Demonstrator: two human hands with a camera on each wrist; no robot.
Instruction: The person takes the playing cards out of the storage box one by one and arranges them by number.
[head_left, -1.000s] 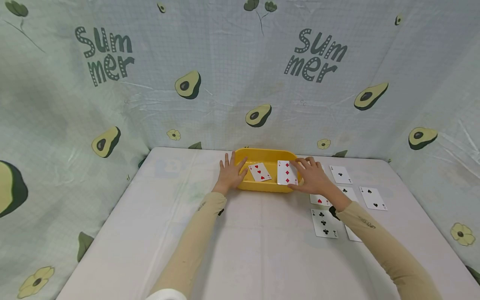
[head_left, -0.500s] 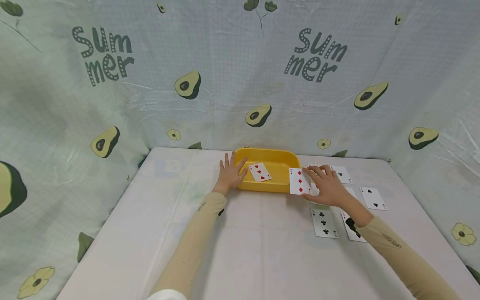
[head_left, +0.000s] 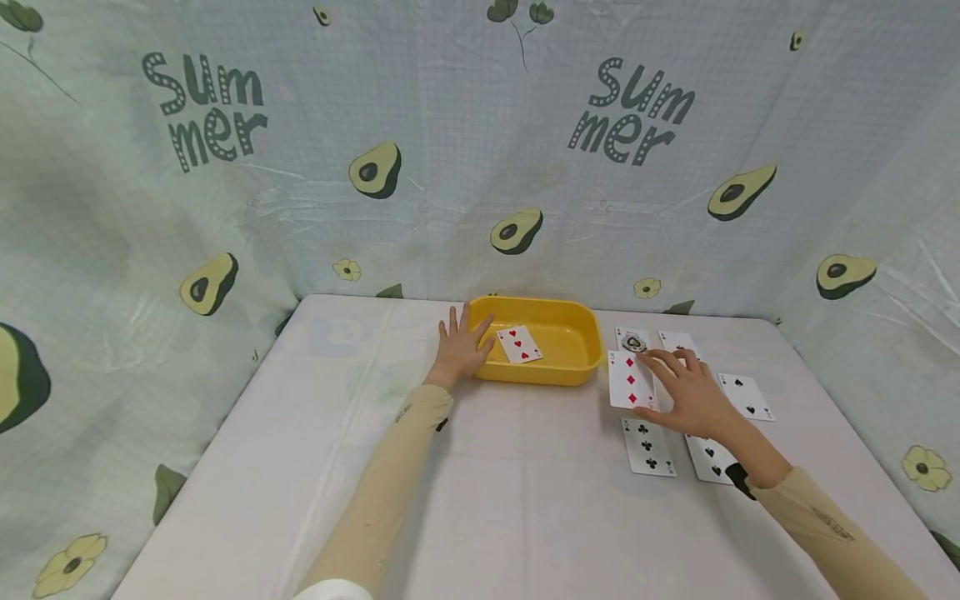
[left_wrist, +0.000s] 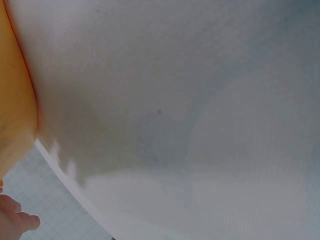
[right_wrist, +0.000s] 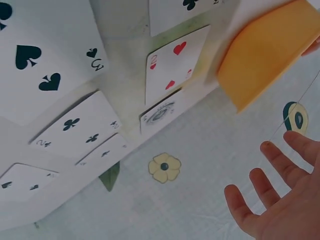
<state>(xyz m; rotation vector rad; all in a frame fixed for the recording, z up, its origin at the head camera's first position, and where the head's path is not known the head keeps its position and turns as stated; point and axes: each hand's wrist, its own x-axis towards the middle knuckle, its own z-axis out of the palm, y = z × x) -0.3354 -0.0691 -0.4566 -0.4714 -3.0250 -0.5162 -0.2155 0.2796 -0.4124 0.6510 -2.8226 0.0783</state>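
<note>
The white playing card with red diamond pips (head_left: pixel 630 379) lay face up just right of the shallow yellow plastic tray (head_left: pixel 581 362), its long axis running away from the person and leaning slightly left at the far end. The right hand (head_left: pixel 693 400) rested at the card's right edge with fingers spread and nearly straight; whether the thumb pinched the card could not be told from the head view. The left hand (head_left: pixel 459 346) lay flat and relaxed, fingers straight, against the tray's left rim.

One red hearts card (head_left: pixel 519 344) sat inside the tray, tilted. On the worktop (head_left: pixel 480 500) to the right, about six more cards showed around the hand, among them a four of clubs (head_left: pixel 648 447), a spade card (head_left: pixel 746 397) and a two of hearts (right_wrist: pixel 170 65) seen from the right wrist.

The worktop was covered in a plain white sheet, and pale cloth printed with avocados (head_left: pixel 375 169) and the word "Summer" hung on three sides.
</note>
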